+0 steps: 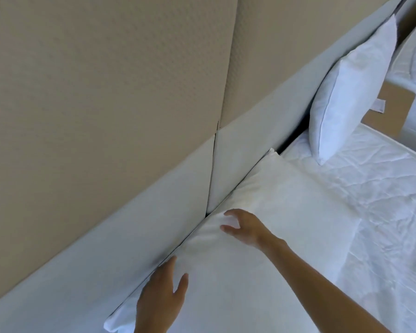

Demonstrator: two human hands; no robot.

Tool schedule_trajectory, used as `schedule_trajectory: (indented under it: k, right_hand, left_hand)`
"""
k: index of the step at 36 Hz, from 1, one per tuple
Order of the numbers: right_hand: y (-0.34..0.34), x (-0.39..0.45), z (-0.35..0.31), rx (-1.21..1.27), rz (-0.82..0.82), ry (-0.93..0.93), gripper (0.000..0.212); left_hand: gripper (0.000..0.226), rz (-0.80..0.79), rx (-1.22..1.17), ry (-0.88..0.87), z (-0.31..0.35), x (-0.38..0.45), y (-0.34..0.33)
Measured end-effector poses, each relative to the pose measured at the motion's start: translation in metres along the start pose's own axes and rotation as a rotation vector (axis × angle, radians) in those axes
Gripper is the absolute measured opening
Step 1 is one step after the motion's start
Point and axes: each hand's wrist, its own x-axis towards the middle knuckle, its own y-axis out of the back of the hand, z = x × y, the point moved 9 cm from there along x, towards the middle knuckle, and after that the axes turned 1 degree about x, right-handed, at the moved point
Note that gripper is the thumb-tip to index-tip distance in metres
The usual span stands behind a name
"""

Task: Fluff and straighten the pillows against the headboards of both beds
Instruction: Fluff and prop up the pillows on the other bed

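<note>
Flat white pillow [262, 224], judged soft and light, is best gripped at its headboard-side edge; left hand [160, 301] and right hand [244, 228] are spread, nothing held.

Both hands out, fingers relaxed — left hand [161, 299] palm-down low in view, right hand [244, 228] reached further forward, fingers slightly curled.
</note>
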Motion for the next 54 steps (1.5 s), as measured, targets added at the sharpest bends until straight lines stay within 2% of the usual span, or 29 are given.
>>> schedule_trajectory:
  k: [7, 16, 20, 23, 25, 28, 30, 34, 38, 42, 46, 50, 54]
  right_hand:
    - [-0.019, 0.072, 0.015, -0.231, 0.011, 0.082, 0.056]
    - [-0.023, 0.107, 0.025, -0.7, -0.045, 0.116, 0.069]
    - [-0.006, 0.113, 0.02, -0.842, -0.048, 0.076, 0.063]
    - [0.012, 0.112, 0.021, -0.915, -0.011, -0.007, 0.066]
    - [0.021, 0.107, 0.021, -0.911, 0.024, -0.033, 0.063]
    - [0.037, 0.094, 0.021, -0.88, 0.123, -0.014, 0.043]
    - [0.046, 0.08, 0.024, -0.879, 0.185, 0.013, 0.032]
    - [0.052, 0.039, 0.03, -0.92, 0.262, 0.086, 0.031]
    - [0.086, 0.001, 0.031, -0.675, 0.366, 0.096, 0.012]
    - [0.146, -0.03, 0.02, -0.366, 0.474, 0.075, 0.03]
    - [0.207, -0.057, -0.008, -0.325, 0.6, 0.137, 0.048]
    - [0.252, -0.069, -0.03, -0.239, 0.712, 0.167, 0.05]
    - [0.267, -0.058, -0.058, -0.211, 0.728, 0.186, 0.049]
  left_hand:
    - [0.065, -0.057, 0.037, 0.062, -0.043, 0.045, -0.033]
    - [0.058, -0.069, -0.014, 0.087, -0.048, 0.07, -0.044]
    - [0.044, -0.066, -0.003, 0.112, -0.048, 0.064, -0.041]
    - [0.038, -0.059, 0.023, 0.107, -0.043, 0.058, -0.031]
    - [0.038, -0.05, 0.027, 0.094, -0.038, 0.054, -0.024]
    - [0.027, -0.019, -0.037, 0.069, -0.029, 0.042, -0.01]
    - [0.027, -0.006, -0.049, 0.065, -0.023, 0.03, -0.002]
    - [0.035, 0.018, -0.085, 0.05, -0.008, 0.005, 0.012]
    - [0.042, 0.052, -0.141, 0.028, 0.013, -0.02, 0.028]
    - [0.054, 0.119, -0.148, -0.048, 0.054, -0.045, 0.053]
    - [0.055, 0.203, -0.091, -0.13, 0.103, -0.063, 0.088]
    - [0.059, 0.3, -0.002, -0.234, 0.144, -0.072, 0.132]
    - [0.058, 0.433, 0.156, -0.27, 0.157, -0.075, 0.166]
